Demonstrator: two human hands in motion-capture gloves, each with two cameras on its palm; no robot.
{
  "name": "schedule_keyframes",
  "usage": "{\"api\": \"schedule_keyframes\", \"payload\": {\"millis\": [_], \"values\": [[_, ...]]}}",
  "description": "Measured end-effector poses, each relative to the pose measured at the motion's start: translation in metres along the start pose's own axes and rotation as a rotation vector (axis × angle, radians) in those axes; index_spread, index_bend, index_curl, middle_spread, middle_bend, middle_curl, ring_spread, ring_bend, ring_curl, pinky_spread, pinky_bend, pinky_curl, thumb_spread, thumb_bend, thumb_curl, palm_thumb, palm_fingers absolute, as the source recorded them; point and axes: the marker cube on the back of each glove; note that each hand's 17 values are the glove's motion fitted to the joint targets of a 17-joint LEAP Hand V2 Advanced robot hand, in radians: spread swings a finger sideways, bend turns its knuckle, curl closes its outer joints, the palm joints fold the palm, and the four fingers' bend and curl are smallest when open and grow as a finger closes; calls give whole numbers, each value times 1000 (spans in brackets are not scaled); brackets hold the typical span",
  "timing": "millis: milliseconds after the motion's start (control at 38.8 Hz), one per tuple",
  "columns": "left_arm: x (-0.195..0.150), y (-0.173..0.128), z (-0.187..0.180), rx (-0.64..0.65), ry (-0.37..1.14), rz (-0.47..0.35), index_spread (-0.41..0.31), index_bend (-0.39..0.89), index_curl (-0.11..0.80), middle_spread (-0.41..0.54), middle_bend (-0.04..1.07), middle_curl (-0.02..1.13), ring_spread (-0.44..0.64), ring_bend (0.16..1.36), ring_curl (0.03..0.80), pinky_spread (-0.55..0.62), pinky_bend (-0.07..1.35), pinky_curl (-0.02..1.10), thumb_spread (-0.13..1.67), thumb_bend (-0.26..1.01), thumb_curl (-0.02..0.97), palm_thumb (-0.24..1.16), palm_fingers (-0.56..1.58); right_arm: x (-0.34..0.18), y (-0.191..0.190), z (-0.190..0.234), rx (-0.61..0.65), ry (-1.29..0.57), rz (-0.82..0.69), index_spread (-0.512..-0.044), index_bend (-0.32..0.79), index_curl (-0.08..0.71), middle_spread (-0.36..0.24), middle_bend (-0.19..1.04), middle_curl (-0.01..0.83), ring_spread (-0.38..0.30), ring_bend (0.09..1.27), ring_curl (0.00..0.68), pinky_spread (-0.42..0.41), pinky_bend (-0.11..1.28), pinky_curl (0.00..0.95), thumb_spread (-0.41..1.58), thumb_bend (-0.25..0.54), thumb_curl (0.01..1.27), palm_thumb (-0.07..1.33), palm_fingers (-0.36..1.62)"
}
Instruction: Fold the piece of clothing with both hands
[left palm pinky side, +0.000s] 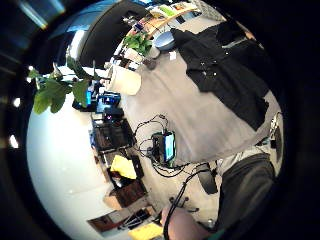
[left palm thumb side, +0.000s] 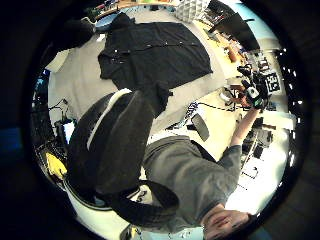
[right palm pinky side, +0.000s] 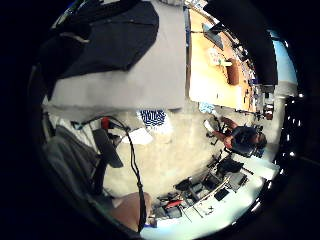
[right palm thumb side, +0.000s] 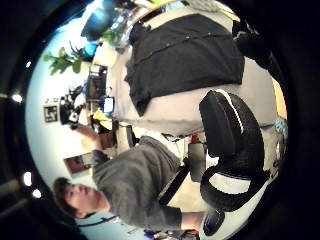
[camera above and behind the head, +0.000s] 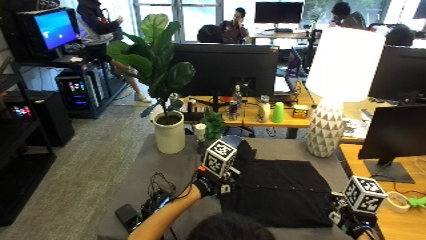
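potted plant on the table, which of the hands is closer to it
Left. The left hand is raised by the black shirt's left edge, just in front of the potted plant. The right hand is off the shirt's far right corner.

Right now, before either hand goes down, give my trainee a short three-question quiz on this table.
1. True or false: the black shirt lies spread flat on the grey table.
2. Which stands on the table beyond the shirt: A a white lamp, B a red kettle, C a stack of books?
3. Fill in: the left hand is raised above the shirt's ____ side, as the person sees it.

Key: 1 true. 2 A. 3 left. The right hand is up too, near the shirt's right edge; neither hand touches the shirt.
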Motion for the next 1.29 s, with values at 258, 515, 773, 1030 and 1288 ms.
{"api": "schedule_keyframes", "payload": {"millis": [258,515,773,1030,1288], "values": [[-3,-2,3,-12,-5,-12,-121,232,201,-44,186,198,-22,491,227,101,216,171,868,31,62,104,631,1,-8,3,-9,11,-5,-219,146,186,-27,350,217,-44,460,233,92,284,197,952,388,113,541,733],[-17,-8,18,-36,99,-30,-137,193,276,-54,166,246,-25,476,262,116,190,216,1055,-5,107,109,625,-6,-38,4,-25,12,-27,-240,134,225,-31,331,280,-51,449,276,105,270,243,1210,380,147,559,721],[30,-26,75,-60,232,50,-97,118,292,-6,144,264,16,506,297,154,231,268,976,-55,134,-35,500,-8,-65,39,-116,63,-47,-277,86,220,-30,272,312,-43,457,314,114,331,295,1262,353,187,610,606],[120,-55,215,-227,188,99,47,63,240,187,113,224,231,625,329,330,406,329,852,-66,161,-68,210,11,-108,141,-245,231,25,-327,117,218,-44,213,329,-22,401,315,182,417,332,1165,302,251,713,476],[111,-104,245,77,26,-9,26,184,235,129,235,250,203,670,308,244,461,331,977,60,222,158,412,19,-132,175,-62,211,19,-316,168,278,-88,262,368,-77,390,316,143,324,310,1070,329,349,927,720]]}}
